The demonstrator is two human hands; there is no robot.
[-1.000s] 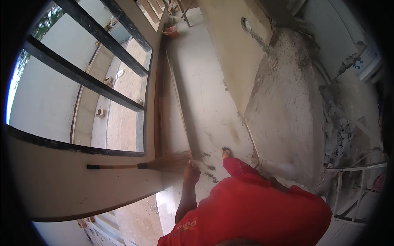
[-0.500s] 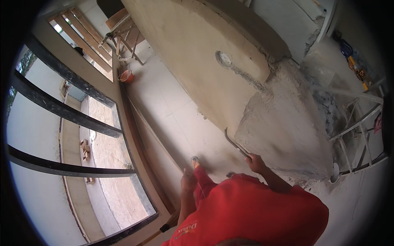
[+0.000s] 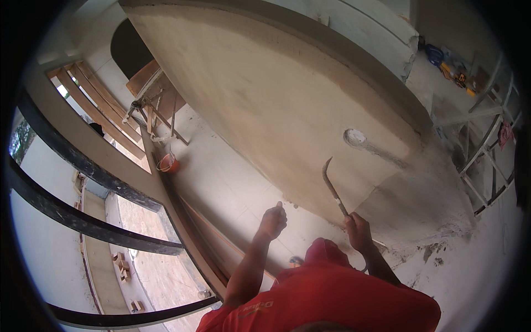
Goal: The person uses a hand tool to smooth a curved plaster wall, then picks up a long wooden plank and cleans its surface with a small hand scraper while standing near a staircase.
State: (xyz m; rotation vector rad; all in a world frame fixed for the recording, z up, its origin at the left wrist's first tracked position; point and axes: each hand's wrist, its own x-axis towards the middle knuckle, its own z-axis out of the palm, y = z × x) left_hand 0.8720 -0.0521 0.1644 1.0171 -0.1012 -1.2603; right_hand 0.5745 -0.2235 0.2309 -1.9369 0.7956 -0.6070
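Note:
My right hand (image 3: 358,229) is closed round the lower end of a curved, hook-ended tool (image 3: 334,191). The tool is slim and dark, and its bent tip points up in front of the pale plastered wall (image 3: 265,94). Whether it is a blade or a bar I cannot tell. My left hand (image 3: 272,221) is raised over the light tiled floor, fingers curled and thumb sticking up, with nothing seen in it. A round hole (image 3: 354,137) with a rough groove running from it is cut into the wall, right of the tool.
An orange bucket (image 3: 168,164) stands beyond, close to a wooden trestle (image 3: 157,119). On the left is a window frame with dark bars (image 3: 94,227). Long boards (image 3: 215,235) lie beneath it. At right are a metal scaffold frame (image 3: 487,149) and blue-and-yellow tools (image 3: 445,66).
The view has shifted. My left hand has come up and forward from beside my leg. My right hand has raised the curved tool, its tip now pointing more upward.

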